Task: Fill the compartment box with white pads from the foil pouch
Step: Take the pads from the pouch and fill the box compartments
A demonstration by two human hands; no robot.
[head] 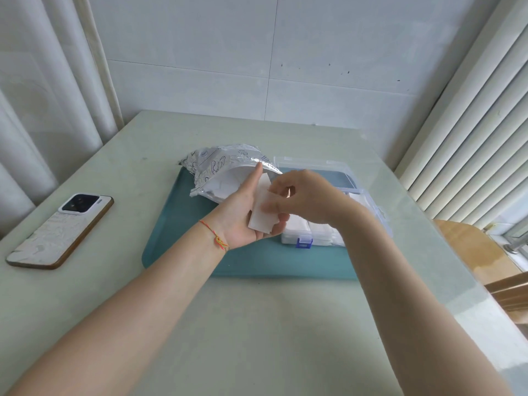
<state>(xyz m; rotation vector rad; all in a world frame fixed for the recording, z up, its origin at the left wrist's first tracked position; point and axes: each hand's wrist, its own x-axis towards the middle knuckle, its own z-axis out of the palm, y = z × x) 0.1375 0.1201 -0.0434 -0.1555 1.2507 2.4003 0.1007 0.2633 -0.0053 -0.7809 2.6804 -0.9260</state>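
Your left hand lies palm up over the middle of the teal tray, fingers cupped under a small stack of white pads, thumb stretched up to the mouth of the foil pouch. Your right hand comes in from the right and pinches the top pad with thumb and fingertips. The pouch lies crumpled on the far left part of the tray, its opening facing the hands, more white showing inside. The compartment box sits on the tray's right half, just beside your left fingertips, its clear lid thrown back toward the far side and its blue latch on the near wall. The near compartments hold white pads.

The tabletop has wide bare room near you, between your two forearms, and more on the far side up to the wall. A phone lies face down to the left, well apart from the tray. The right edge of the tabletop runs close to the box, with a wooden chair and blinds beyond it.

Your right hand and wrist cover most of the box's interior, so you cannot tell how full the far compartments are. How many pads are in the stack is unclear. The print on the pouch is too small to read
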